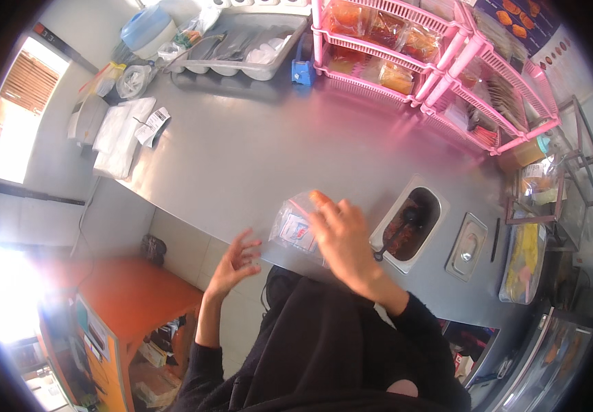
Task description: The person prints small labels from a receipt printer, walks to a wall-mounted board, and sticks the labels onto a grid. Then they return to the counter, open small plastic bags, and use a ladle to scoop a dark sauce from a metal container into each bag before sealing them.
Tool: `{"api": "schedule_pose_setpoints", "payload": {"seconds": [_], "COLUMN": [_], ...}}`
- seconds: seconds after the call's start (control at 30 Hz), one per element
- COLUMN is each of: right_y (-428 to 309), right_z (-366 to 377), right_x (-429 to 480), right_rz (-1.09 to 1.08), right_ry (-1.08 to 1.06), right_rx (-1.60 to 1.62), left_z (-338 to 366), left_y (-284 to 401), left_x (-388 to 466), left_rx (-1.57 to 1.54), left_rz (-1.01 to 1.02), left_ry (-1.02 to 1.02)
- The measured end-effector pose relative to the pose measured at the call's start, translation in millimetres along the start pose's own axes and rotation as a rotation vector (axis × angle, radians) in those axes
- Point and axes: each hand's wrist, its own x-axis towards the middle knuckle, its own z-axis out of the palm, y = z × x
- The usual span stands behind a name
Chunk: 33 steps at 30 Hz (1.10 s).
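Note:
A small clear plastic bag (296, 226) with a red stripe and blue print lies near the front edge of the steel table. My right hand (340, 237) is over the bag's right side, its fingers partly hiding it; whether they grip the bag is not plain. My left hand (234, 262) hovers off the table's front edge, left of the bag, fingers apart and holding nothing. To the right of my right hand, a steel container (404, 257) holds dark reddish food, with a black ladle (411, 219) in it. Its steel lid (466, 250) lies farther right.
Pink plastic racks (379, 85) with filled bags stand at the back right. A grey divided tray (234, 64) is at the back left, beside a blue tape dispenser (302, 72). White plastic bags (121, 136) lie at the left end. An orange cabinet (137, 288) stands lower left.

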Motion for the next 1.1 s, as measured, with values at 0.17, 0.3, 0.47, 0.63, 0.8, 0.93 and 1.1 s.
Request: {"api": "schedule_pose_setpoints", "payload": {"seconds": [0.17,0.3,0.47,0.63,0.8,0.93,1.1], "right_y": [-33.7,-7.3,12.6,13.8,16.8,12.6,3.3], "right_z": [27.9,39.0,51.5,66.9,76.4,69.8,60.5], "right_x": [-71.5,-105.2,-121.5,-128.8,-131.9,-141.9,-148.9], "right_rz": [-0.017,0.239,0.478,0.771,0.820,0.788,0.970], "right_ry": [-0.347,-0.130,-0.030,-0.051,0.142,0.177,0.382], "right_rx": [0.326,0.307,0.163,0.403,0.704,0.744,1.017], "left_z": [26.0,61.2,59.5,56.1,46.9,36.9,33.9], "left_y": [-109.8,-153.3,-148.2,-125.5,-107.2,-96.9,-100.2], "left_x": [-54.8,-51.4,-25.6,-39.4,-48.9,-46.5,-52.0], "left_rx": [0.128,-0.693,-0.771,-0.493,0.330,0.533,0.303], "left_rz": [-0.498,-0.762,-0.774,-0.746,-0.635,-0.664,-0.689], "left_ry": [0.393,0.120,0.029,0.071,0.105,0.069,-0.003]}}
